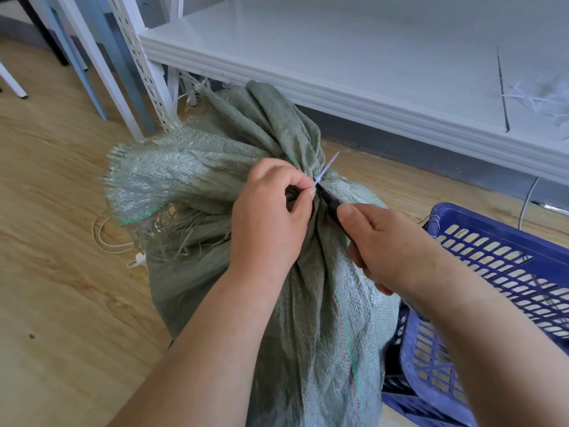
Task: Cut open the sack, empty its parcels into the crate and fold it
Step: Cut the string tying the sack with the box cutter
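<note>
Sack (215, 167) is standing on the floor beside the blue crate (492, 263), neck cinched. Left hand (271, 217) is pinching the white tie (323, 171); right hand (388, 248) is gripping a dark cutter (331, 208). Woven cloth looks floppy, the load probably heavy; the bunched neck seems the best hold.

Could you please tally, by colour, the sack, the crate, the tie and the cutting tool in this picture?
Green: 1, the woven plastic sack
Blue: 1, the slotted plastic crate
White: 1, the thin plastic tie at the sack's neck, pinched by the left hand
Black: 1, the slim cutting tool held by the right hand
Total: 4
</note>
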`<state>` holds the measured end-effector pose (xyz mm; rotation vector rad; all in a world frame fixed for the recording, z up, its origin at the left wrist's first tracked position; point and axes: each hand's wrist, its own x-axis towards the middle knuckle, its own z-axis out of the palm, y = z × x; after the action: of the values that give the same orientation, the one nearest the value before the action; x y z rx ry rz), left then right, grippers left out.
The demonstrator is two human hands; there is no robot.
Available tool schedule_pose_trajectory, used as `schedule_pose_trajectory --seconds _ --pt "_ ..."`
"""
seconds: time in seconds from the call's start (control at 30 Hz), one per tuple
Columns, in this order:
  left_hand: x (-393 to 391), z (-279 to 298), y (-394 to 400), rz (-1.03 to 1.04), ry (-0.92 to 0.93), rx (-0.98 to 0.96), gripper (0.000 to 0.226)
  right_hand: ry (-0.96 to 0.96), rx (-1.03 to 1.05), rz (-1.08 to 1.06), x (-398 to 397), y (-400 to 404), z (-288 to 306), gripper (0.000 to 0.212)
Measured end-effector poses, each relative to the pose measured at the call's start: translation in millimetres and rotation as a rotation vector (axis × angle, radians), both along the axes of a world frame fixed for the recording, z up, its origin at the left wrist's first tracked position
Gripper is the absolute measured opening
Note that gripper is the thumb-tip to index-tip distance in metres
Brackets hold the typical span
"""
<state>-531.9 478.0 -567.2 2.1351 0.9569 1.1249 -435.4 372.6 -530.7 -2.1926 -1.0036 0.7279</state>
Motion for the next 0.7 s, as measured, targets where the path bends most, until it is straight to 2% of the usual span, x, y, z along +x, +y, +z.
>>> schedule_pose_trajectory --seconds 0.33,0.5,0.7 --pt "-3.9 0.6 2.0 0.039 -0.027 -0.016 0.011 0.206 0.03 0.007 2.7 -4.1 0.8 0.041" --pt "-4.7 3.4 2.3 0.051 0.034 0.015 0.01 0.161 0.026 0.018 1.1 -6.0 0.5 0.043" --pt "-1.3 3.5 0.7 0.026 0.021 0.03 0.003 0.09 0.011 -0.001 0.4 -3.6 2.8 0.045"
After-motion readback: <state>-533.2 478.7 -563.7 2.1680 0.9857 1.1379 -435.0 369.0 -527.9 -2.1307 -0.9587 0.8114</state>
